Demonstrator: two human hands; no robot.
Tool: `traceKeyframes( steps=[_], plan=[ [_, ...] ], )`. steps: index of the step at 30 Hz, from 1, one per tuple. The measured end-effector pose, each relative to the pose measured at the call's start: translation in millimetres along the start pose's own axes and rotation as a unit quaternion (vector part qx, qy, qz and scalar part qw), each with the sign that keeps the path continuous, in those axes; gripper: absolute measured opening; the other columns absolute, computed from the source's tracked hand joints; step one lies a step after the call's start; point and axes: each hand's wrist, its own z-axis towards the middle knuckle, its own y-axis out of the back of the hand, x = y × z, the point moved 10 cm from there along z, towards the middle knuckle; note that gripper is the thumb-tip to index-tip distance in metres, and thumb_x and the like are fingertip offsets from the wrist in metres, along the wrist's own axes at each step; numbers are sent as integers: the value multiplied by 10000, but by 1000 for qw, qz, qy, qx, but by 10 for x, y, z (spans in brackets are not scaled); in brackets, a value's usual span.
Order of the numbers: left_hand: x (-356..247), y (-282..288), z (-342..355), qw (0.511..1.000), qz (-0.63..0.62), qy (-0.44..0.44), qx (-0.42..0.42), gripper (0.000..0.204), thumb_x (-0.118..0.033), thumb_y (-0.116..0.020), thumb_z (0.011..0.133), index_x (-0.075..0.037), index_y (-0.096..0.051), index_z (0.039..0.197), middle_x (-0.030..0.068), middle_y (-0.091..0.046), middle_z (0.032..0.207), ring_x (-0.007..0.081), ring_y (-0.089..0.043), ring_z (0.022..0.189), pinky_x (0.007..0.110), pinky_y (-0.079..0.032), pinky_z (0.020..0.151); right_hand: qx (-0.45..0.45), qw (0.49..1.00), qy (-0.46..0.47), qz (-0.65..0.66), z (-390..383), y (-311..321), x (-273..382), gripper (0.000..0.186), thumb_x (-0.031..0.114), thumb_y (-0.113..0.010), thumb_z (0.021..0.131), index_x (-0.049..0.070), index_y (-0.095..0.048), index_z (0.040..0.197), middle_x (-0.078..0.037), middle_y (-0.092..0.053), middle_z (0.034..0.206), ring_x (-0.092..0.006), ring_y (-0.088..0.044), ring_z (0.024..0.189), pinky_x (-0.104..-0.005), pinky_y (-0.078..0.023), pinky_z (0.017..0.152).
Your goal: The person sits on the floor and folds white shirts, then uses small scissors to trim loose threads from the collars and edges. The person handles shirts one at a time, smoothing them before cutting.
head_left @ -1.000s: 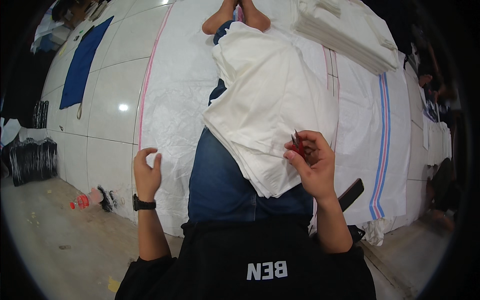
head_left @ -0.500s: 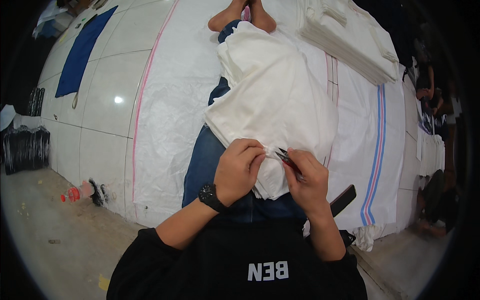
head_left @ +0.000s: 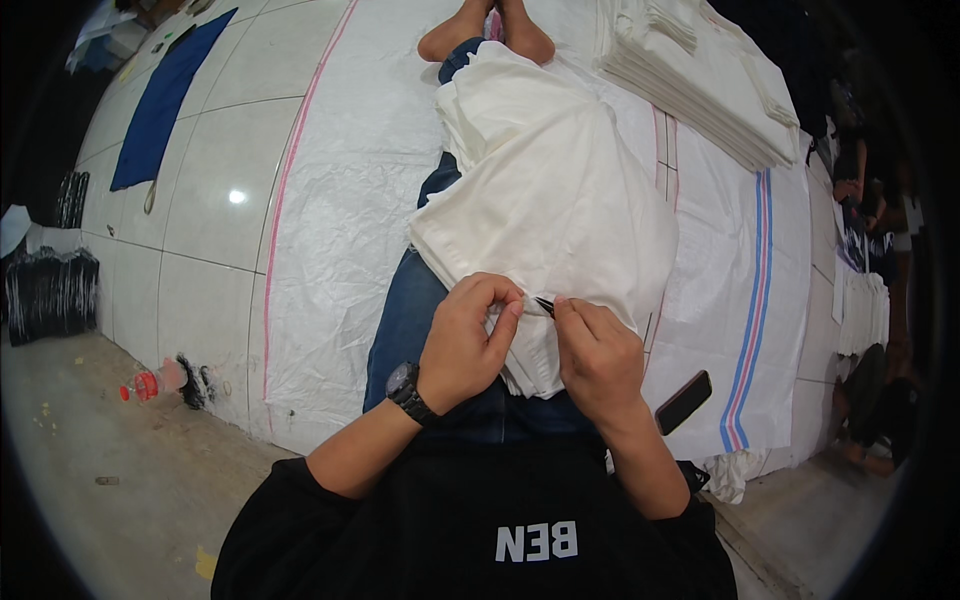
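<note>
White cloth [head_left: 560, 190] lies at frame centre, its lower part pinched in the left hand's [head_left: 464, 335] grip. The right hand's [head_left: 602, 358] grip is clamped round snips [head_left: 546, 307], their long axis pointing upper left, toward that pinch.

"What is the tiled floor [head_left: 205, 215] carrying?"
"Two white sheets [head_left: 340, 250] are covering much of it; a blue cloth [head_left: 170, 100] is lying upper left."
"On the sheets?"
"Stacked white fabric [head_left: 690, 80] is resting upper right, a phone [head_left: 684, 402] lower right."
</note>
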Motion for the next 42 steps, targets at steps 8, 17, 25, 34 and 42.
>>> traceKeyframes(
  steps=[8,17,25,34,42],
  plan=[
    [5,7,5,1000,-5,0,-3,69,-52,-681,973,6,-662,1004,151,-709,1002,320,-689,909,385,-547,819,-7,1000,10,-1,32,-4,30,344,-9,-697,794,-44,-725,1135,-115,-708,984,-264,-702,823,-369,-562,681],
    [25,15,4,1000,-13,0,1,72,-44,-676,972,13,-663,1015,152,-711,1006,316,-692,914,377,-549,827,-20,1000,14,-10,25,-9,42,336,2,-697,800,-47,-727,1131,-108,-712,985,-250,-703,822,-366,-561,673],
    [78,33,-2,999,-45,21,5,93,-62,-665,997,19,-688,1036,134,-747,1051,224,-699,937,332,-542,869,-12,1000,14,-14,25,-29,20,321,0,-693,805,-45,-730,1121,-98,-703,961,-247,-700,821,-363,-565,677],
    [130,27,-6,998,-47,30,1,104,-70,-669,1009,30,-680,1039,150,-730,1009,254,-709,908,341,-558,851,-4,1000,25,-9,34,-19,28,293,4,-696,812,-42,-732,1099,-97,-699,951,-246,-699,818,-358,-563,669],
    [141,12,-11,997,-63,42,16,122,-83,-651,1015,19,-698,1063,98,-750,1066,172,-681,977,313,-526,904,-28,999,26,-25,16,-52,46,264,11,-692,828,-31,-737,1085,-94,-696,938,-242,-703,815,-355,-562,665]
  ],
)
